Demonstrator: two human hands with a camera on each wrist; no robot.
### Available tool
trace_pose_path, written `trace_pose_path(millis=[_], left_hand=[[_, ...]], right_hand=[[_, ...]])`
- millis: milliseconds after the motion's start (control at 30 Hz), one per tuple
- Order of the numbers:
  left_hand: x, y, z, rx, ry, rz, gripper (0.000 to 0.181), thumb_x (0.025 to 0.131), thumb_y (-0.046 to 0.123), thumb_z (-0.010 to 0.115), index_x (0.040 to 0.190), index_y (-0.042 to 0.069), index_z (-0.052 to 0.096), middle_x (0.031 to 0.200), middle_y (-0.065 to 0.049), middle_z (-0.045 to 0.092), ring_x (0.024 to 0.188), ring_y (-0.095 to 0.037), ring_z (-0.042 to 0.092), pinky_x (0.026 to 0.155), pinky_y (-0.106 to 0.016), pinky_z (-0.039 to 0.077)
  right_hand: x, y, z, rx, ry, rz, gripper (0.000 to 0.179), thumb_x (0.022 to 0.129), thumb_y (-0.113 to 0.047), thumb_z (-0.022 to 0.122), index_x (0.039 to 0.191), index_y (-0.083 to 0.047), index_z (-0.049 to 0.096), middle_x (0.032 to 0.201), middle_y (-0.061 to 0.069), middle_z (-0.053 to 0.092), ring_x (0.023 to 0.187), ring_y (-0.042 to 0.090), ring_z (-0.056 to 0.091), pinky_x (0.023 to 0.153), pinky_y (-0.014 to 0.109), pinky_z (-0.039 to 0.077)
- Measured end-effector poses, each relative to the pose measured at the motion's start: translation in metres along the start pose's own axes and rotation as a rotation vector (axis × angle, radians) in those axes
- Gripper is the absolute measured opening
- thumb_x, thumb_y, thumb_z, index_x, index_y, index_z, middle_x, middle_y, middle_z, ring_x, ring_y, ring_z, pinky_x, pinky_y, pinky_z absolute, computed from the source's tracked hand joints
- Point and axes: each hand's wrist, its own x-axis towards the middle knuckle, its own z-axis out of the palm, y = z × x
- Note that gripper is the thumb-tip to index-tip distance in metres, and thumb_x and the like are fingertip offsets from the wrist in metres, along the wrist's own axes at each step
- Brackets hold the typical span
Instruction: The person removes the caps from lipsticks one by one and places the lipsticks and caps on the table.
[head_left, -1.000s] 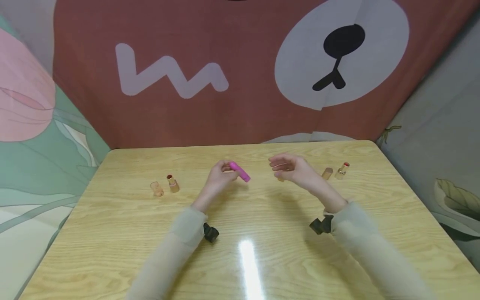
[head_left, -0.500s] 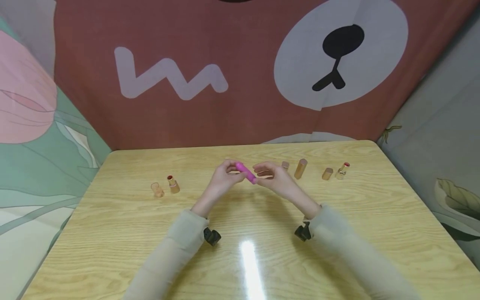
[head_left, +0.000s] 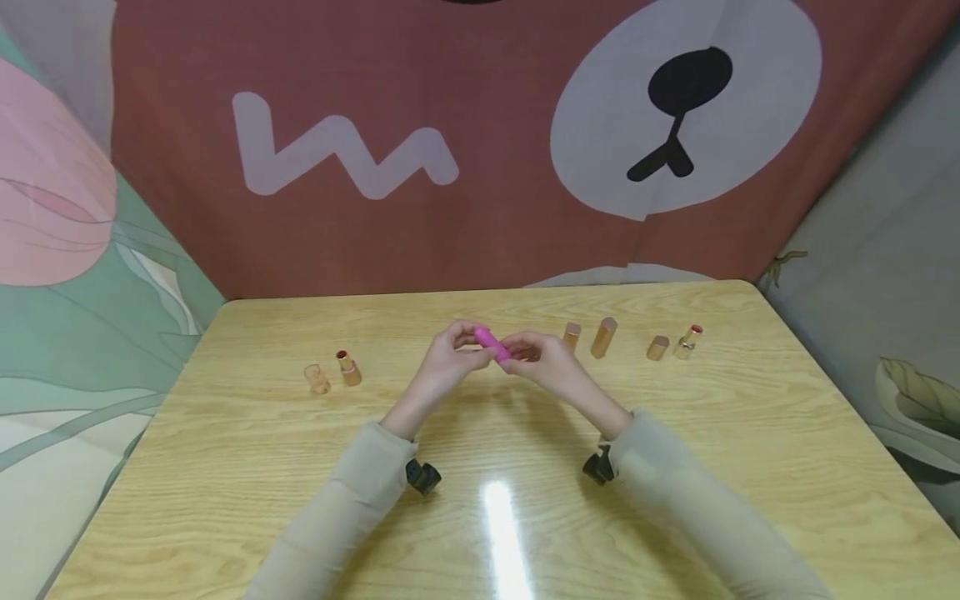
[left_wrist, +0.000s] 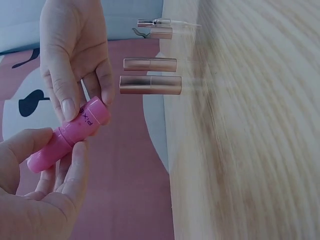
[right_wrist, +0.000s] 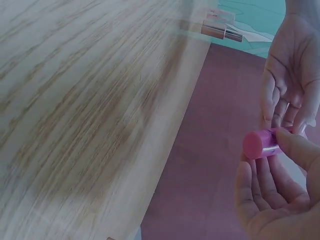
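Between both hands, raised over the table, is a pink lipstick tube [head_left: 487, 337] with dark lettering near one end, seen closely in the left wrist view [left_wrist: 75, 131]. My left hand [head_left: 450, 350] pinches its rounded end between thumb and fingers. The opposite, flat end is held by the thumb and fingers of my right hand [head_left: 546, 358]; the right wrist view shows this flat pink end [right_wrist: 253, 145] facing the camera. A seam runs round the tube's middle, and its two parts sit together there.
On the left stand a clear orange cap [head_left: 317, 380] and an uncapped lipstick [head_left: 349, 369]. Right of my hands are a closed lipstick [head_left: 572, 334], a taller one [head_left: 603, 337], a short cap [head_left: 657, 348] and an uncapped red lipstick [head_left: 687, 342]. A printed curtain [head_left: 375, 242] hangs behind the table.
My right hand has moved left from beside the closed lipsticks and taken hold of the pink tube's lower end. The left hand keeps its grip, shifted slightly right.
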Motion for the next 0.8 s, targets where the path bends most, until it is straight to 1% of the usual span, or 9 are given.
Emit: trace_pose_path(millis=[167, 267, 500, 667, 800], left_hand=[[0.0, 0.0, 0.001, 0.004, -0.02, -0.006, 0.042, 0.09, 0.014, 0.067, 0.128, 0.004, 0.052, 0.125, -0.015, 0.061, 0.115, -0.029, 0.06, 0.098, -0.039, 0.05], [0.001, -0.002, 0.001, 0.001, -0.022, -0.01, 0.043, 0.09, 0.014, 0.067, 0.128, 0.004, 0.052, 0.125, -0.015, 0.06, 0.116, -0.03, 0.06, 0.099, -0.041, 0.049], [0.001, -0.002, -0.002, 0.005, 0.001, -0.009, 0.041, 0.089, 0.012, 0.067, 0.126, 0.004, 0.053, 0.124, -0.015, 0.058, 0.114, -0.029, 0.061, 0.098, -0.039, 0.05], [0.002, -0.002, -0.005, 0.003, 0.031, 0.003, 0.04, 0.088, 0.012, 0.068, 0.125, 0.004, 0.054, 0.123, -0.015, 0.059, 0.111, -0.03, 0.062, 0.097, -0.038, 0.051], [0.003, -0.003, -0.007, 0.009, 0.035, 0.004, 0.041, 0.088, 0.01, 0.068, 0.125, 0.004, 0.054, 0.123, -0.016, 0.06, 0.111, -0.031, 0.063, 0.095, -0.037, 0.052]], right_hand=[[-0.001, 0.002, -0.002, -0.01, -0.014, 0.009, 0.028, 0.089, -0.009, 0.066, 0.114, 0.003, 0.064, 0.106, 0.02, 0.069, 0.095, 0.026, 0.065, 0.083, 0.033, 0.055], [-0.002, 0.003, -0.002, -0.02, -0.02, 0.03, 0.027, 0.089, -0.01, 0.066, 0.113, 0.002, 0.065, 0.106, 0.019, 0.069, 0.094, 0.025, 0.065, 0.081, 0.032, 0.056], [-0.002, 0.005, -0.002, -0.023, -0.033, 0.072, 0.025, 0.087, -0.008, 0.067, 0.111, 0.002, 0.066, 0.105, 0.019, 0.069, 0.093, 0.025, 0.066, 0.082, 0.033, 0.056], [-0.001, 0.012, -0.002, -0.041, -0.04, 0.088, 0.024, 0.087, -0.009, 0.068, 0.109, 0.001, 0.066, 0.103, 0.018, 0.069, 0.092, 0.025, 0.066, 0.08, 0.033, 0.056], [-0.001, 0.019, -0.004, -0.029, -0.049, 0.108, 0.024, 0.086, -0.008, 0.068, 0.108, 0.001, 0.065, 0.103, 0.018, 0.069, 0.091, 0.024, 0.066, 0.078, 0.031, 0.056]])
